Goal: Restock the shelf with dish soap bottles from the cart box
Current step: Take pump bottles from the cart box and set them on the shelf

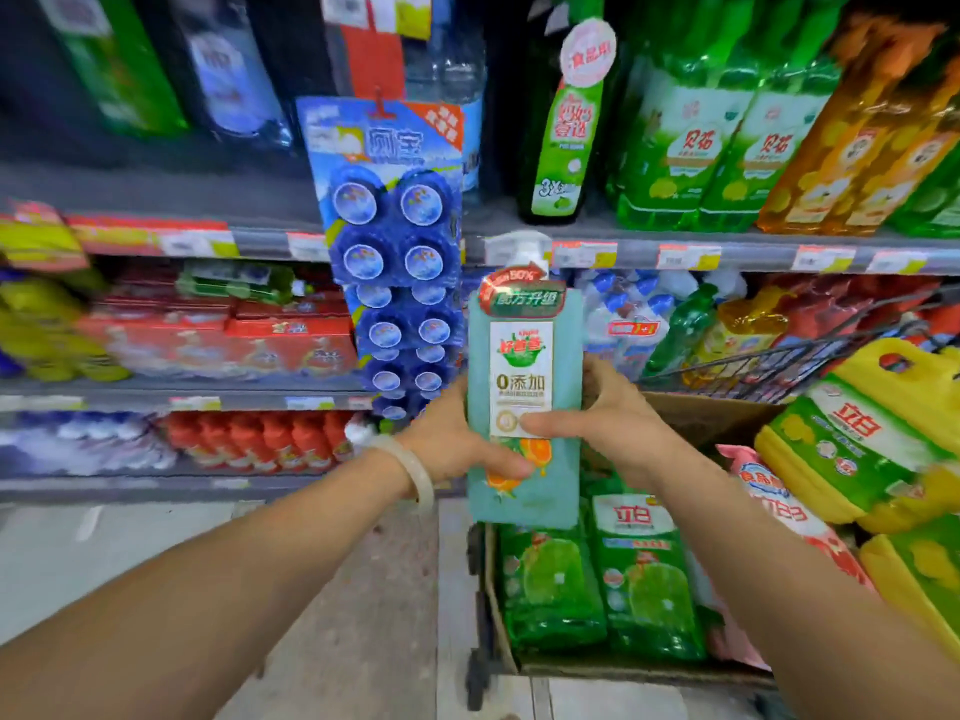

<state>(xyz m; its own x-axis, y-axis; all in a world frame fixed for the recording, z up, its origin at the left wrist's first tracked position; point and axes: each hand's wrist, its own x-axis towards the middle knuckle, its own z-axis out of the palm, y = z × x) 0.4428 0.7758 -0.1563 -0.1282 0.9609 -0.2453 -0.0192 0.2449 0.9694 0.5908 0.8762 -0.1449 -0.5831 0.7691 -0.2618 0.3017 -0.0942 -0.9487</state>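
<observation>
I hold a tall teal dish soap bottle [524, 356] with a white pump top upright in front of the shelves, above the cardboard cart box [613, 667]. My left hand [457, 439] grips its left side, thumb across the front near the orange picture. My right hand [597, 418] grips its right side, thumb pressed on the white label. In the box lie green soap refill packs [644, 574] and a pink pack [779, 506]. Green and orange soap bottles [727, 158] stand on the upper right shelf [727, 252].
Yellow jugs [883, 433] are stacked on the cart at the right, by its wire basket [810, 356]. A hanging strip of blue toilet blocks [400, 262] covers the shelf upright. Red boxes [228, 335] and red bottles [260, 439] fill the left shelves. Pale floor [208, 527] lies below.
</observation>
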